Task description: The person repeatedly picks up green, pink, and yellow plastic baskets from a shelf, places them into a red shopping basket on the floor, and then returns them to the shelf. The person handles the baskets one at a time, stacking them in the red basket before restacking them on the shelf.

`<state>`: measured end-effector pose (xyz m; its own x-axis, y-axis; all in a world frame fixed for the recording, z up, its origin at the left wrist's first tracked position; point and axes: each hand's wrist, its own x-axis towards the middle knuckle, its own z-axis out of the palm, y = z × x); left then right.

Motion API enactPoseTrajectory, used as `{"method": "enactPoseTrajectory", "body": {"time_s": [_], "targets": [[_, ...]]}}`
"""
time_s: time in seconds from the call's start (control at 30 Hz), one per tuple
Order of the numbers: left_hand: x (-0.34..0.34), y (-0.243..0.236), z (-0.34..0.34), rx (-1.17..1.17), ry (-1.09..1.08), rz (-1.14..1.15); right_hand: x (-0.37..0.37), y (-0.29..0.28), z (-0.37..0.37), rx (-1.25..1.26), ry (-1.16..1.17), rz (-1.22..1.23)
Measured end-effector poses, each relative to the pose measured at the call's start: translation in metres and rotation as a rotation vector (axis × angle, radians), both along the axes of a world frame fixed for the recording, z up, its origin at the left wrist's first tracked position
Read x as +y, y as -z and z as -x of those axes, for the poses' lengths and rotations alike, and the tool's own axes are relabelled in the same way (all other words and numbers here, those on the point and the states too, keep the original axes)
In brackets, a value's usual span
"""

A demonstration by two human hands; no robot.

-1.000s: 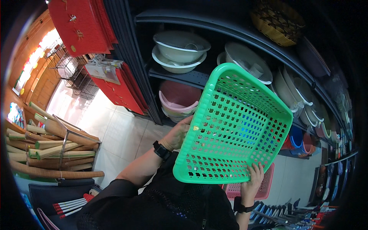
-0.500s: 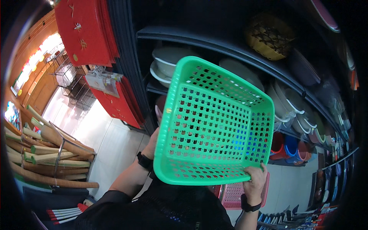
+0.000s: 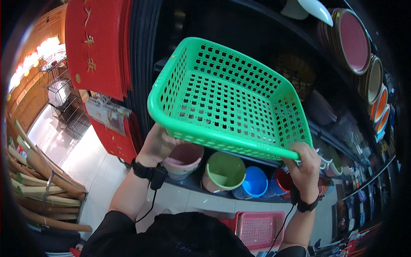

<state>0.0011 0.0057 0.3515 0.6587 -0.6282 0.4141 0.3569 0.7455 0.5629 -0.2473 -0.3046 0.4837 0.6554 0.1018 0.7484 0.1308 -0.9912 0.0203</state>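
A green rectangular plastic basket (image 3: 231, 112) with rows of holes is held up in front of the dark shelves, tilted so that its inside faces me. My left hand (image 3: 159, 144) grips it low at the near left corner; the basket hides part of those fingers. My right hand (image 3: 305, 166) is closed over the rim at the near right corner, its knuckles in plain sight. Each wrist wears a black band with a cable hanging from it.
Dark shelving (image 3: 205, 21) rises behind the basket. Underneath stand a green bucket (image 3: 224, 171), a blue bucket (image 3: 255, 181) and a pink bucket (image 3: 185, 156). A pink basket (image 3: 260, 230) sits on the floor. Red mats (image 3: 98, 47) hang left; rolled mats (image 3: 51, 180) stand lower left.
Both hands have raised the green basket up and toward the shelves, tipping its near side lower. The buckets beneath have come into sight. The view has shifted too.
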Motion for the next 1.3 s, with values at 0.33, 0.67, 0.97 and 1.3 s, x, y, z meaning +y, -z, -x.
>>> {"method": "enactPoseTrajectory", "body": {"time_s": [0.33, 0.67, 0.97, 1.3], "targets": [[0.046, 0.126, 0.003, 0.190, -0.115, -0.473, -0.016, -0.057, -0.118, 0.051, 0.014, -0.030], [0.081, 0.211, 0.033, 0.334, -0.065, -0.804, -0.023, -0.066, -0.213, 0.177, 0.142, 0.077], [0.069, 0.221, 0.034, 0.251, -0.007, -0.902, -0.055, -0.068, -0.274, 0.253, 0.192, 0.081], [0.067, 0.234, 0.044, 0.232, 0.100, -0.990, -0.069, -0.068, -0.306, 0.241, 0.091, 0.085]]}}
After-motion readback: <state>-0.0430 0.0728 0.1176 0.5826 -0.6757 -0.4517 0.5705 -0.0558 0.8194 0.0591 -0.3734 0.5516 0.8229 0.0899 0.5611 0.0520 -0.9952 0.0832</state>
